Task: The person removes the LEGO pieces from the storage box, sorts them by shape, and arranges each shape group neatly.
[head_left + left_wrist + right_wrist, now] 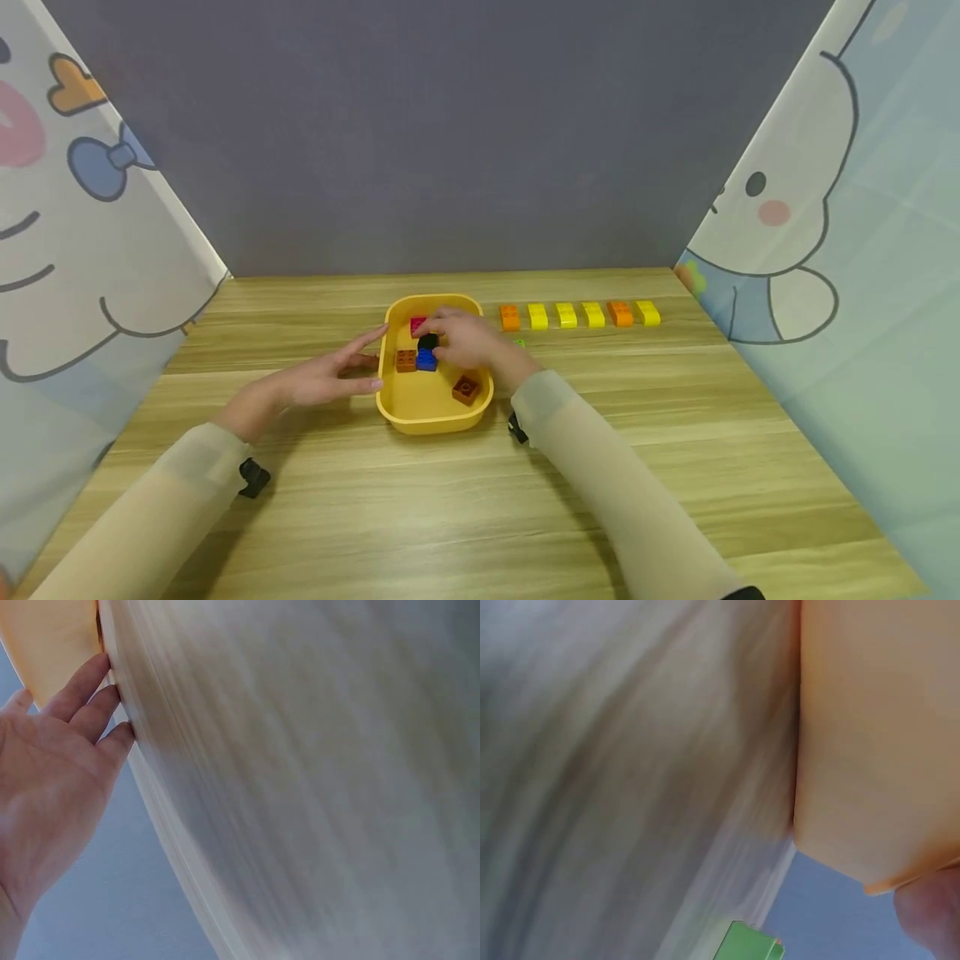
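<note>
A yellow plastic bin (420, 408) stands on the table with several toy building bricks inside. My left hand (330, 379) rests its spread, nearly straight fingers and thumb against the bin's left side. Over the bin's right rim reaches my right hand (468, 337), thumb and fingers bent about a black brick (428, 342). Just below that lie a blue brick (426, 361) and a brown-orange brick (406, 361). A dark pink brick (417, 325) lies near the right fingertips, partly hidden. Nearer the front is a brown brick (466, 390).
To the bin's right runs a row of yellow and orange bricks, from an orange brick (510, 317) to a yellow brick (647, 312). A green brick (746, 943) sits in front of the row, mostly behind the right wrist in the head view. A grey wall (450, 142) rises behind the table.
</note>
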{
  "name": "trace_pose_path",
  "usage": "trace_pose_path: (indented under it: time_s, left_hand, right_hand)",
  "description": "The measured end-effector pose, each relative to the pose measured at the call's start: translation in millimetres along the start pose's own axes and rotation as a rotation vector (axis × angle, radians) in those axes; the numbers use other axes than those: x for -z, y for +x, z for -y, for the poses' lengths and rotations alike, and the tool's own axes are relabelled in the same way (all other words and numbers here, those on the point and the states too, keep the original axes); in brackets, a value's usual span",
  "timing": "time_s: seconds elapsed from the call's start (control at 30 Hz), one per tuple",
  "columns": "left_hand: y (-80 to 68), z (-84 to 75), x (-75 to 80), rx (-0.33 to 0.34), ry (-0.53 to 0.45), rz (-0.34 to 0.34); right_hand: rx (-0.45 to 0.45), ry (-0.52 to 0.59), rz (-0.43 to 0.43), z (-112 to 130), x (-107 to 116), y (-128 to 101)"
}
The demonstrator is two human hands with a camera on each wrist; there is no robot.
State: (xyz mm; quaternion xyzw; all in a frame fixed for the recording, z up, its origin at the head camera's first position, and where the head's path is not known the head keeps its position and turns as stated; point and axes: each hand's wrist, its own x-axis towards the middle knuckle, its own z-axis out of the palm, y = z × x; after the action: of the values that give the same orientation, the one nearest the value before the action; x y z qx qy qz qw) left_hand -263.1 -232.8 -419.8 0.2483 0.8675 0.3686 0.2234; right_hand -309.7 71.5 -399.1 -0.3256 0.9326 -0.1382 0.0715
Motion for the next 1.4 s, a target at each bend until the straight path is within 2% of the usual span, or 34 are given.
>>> trace_pose_path:
  time_s: [0.17,0.4,0.67,0.83,1.07,1.4]
  left_hand:
    - [-0.7,0.0,-0.8,0.004,0.004,0.004]
    - [-0.5,-0.4,-0.5,0.003,-0.008,-0.001]
    - [-1.8,0.4,-0.7,0.008,-0.021,0.0]
    - [-2.1,0.0,-0.2,0.007,-0.027,0.002]
    - [-2.1,-0.2,-0.2,0.001,-0.027,0.002]
    - [-1.4,-0.3,0.1,-0.004,-0.018,0.001]
  right_hand:
    - [-0.011,-0.072,0.049,3.7,0.8,-2.1]
    - [-0.021,-0.093,0.058,5.0,0.2,-3.9]
    - [0.01,-0.124,0.066,3.6,-4.0,-3.6]
    - [-0.004,-0.094,0.052,2.7,-4.4,-3.0]
    - [-0.032,0.032,-0.008,1.3,-4.1,-5.7]
    - [-0.005,0.02,0.002,1.8,-1.7,-7.0]
